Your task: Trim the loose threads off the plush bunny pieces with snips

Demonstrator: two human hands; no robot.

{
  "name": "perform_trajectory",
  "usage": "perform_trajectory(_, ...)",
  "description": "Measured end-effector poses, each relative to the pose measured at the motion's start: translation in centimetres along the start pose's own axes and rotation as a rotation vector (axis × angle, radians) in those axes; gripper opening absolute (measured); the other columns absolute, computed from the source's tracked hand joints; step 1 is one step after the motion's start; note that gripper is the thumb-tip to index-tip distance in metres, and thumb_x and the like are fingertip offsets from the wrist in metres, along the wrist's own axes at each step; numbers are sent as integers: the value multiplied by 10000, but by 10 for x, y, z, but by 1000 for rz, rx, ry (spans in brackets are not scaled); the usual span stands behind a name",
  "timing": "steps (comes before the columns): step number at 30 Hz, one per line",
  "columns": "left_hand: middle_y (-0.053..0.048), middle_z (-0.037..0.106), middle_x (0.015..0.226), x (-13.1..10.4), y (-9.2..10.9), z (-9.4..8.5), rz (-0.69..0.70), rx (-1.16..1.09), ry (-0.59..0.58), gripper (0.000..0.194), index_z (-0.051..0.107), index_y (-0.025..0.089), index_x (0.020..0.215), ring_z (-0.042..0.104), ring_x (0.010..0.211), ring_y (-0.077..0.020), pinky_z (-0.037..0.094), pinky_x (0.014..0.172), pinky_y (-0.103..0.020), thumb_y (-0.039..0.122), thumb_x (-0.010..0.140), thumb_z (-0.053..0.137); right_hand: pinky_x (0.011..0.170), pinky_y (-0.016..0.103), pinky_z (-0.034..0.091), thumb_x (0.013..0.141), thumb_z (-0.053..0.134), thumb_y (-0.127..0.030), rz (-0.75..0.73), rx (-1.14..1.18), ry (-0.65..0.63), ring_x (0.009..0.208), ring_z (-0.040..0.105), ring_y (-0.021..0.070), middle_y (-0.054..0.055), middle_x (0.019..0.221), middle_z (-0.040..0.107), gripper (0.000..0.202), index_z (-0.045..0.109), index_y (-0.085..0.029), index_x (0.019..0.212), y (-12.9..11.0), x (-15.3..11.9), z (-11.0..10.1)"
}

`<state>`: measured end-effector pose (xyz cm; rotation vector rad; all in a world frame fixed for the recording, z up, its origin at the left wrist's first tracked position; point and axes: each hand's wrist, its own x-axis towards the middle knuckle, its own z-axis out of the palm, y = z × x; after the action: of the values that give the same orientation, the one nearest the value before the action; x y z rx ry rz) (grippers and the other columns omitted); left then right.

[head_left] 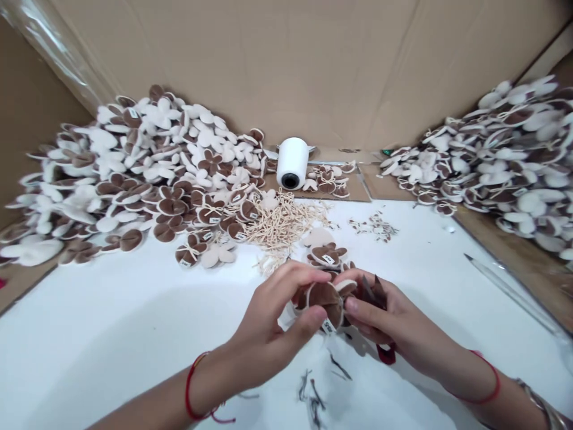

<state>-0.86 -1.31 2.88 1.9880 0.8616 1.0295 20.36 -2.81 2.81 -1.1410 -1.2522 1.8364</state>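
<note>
A brown felt flower with a cream edge and a small white tag (326,300) is held between both hands at the lower centre. My left hand (282,325) has its thumb and fingers around the flower's left side. My right hand (385,310) pinches the flower's right side, and dark pointed blades with a red handle (386,353) show in that same hand. Just beyond the hands, another brown flower with a tag (329,255) lies on the white table (134,334).
Flowers are heaped at the left (147,161) and right (505,161). A white thread spool (292,162) stands at the back. Beige strings (280,224) lie before it, dark thread scraps (313,397) near the front, and a thin pointed tool (505,289) at the right.
</note>
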Motion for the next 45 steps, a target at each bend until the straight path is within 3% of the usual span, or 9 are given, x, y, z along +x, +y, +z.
perform_trajectory(4, -1, 626, 1015, -4, -4, 9, -209, -219, -88, 313, 509, 340, 1227, 603, 876, -146, 522, 734, -255, 246, 934, 567, 324, 122, 247, 878, 629, -496, -16, -18, 53, 396, 290, 48, -99, 532, 396, 346, 560, -211, 1061, 1, 1, 1)
perform_trajectory(7, -5, 612, 1067, -4, -9, 11, -166, -283, -155, 421, 466, 377, 1289, 630, 906, -146, 561, 788, -273, 142, 943, 506, 337, 110, 212, 856, 660, -472, -13, 46, 121, 401, 251, 39, -106, 529, 389, 326, 549, -211, 1017, -5, 2, 4)
perform_trajectory(10, -24, 564, 1164, -4, -10, 10, -135, -304, -178, 473, 495, 388, 1291, 633, 913, -135, 590, 747, -240, 73, 942, 442, 360, 117, 152, 800, 660, -505, 3, 259, 139, 414, 255, 34, -72, 545, 452, 353, 498, -193, 813, -14, 2, 4)
perform_trajectory(14, -39, 523, 1074, -6, -9, 9, -108, -294, -108, 471, 496, 403, 1320, 599, 863, -141, 610, 700, -260, 106, 960, 431, 361, 142, 139, 730, 583, -490, 79, 495, 5, 470, 352, 78, 13, 602, 505, 332, 506, -168, 700, -21, 1, -5)
perform_trajectory(21, -16, 515, 921, -9, -6, 10, 91, -201, 4, 401, 440, 382, 1280, 551, 728, -134, 537, 632, -268, 124, 975, 403, 353, 149, 139, 781, 512, -395, 133, 579, -200, 478, 285, 88, 2, 557, 422, 273, 486, -167, 634, -17, -4, -7)
perform_trajectory(28, -15, 535, 835, -1, 2, 6, 23, 5, -154, 434, 547, 297, 1292, 542, 741, -136, 486, 637, -247, 86, 944, 397, 361, 135, 227, 932, 508, -422, 48, 581, -310, 414, 333, 62, -20, 581, 515, 281, 511, -181, 787, -15, -5, 3)
perform_trajectory(33, -22, 644, 1019, 1, -1, 7, -6, -52, -216, 456, 475, 298, 1321, 585, 856, -135, 503, 708, -231, 93, 915, 508, 549, 180, 425, 962, 505, -414, -53, 545, -222, 508, 502, 77, -19, 589, 533, 300, 609, -146, 876, -13, -4, 5)
perform_trajectory(38, -19, 636, 830, -3, -3, 7, 104, 1, -195, 226, 568, 194, 1090, 576, 721, -124, 486, 652, -222, 118, 879, 598, 329, 114, 276, 979, 476, -455, -48, 554, -268, 358, 408, 33, -41, 623, 545, 322, 655, -208, 1082, -16, -6, 3)
perform_trajectory(45, 8, 556, 674, -3, -3, 8, 245, 274, -74, 79, 530, 180, 908, 485, 580, -119, 398, 532, -225, 107, 878, 528, 324, 103, 219, 965, 547, -405, 34, 498, -281, 321, 209, 13, -95, 533, 421, 381, 548, -320, 1336, -22, -17, 2)
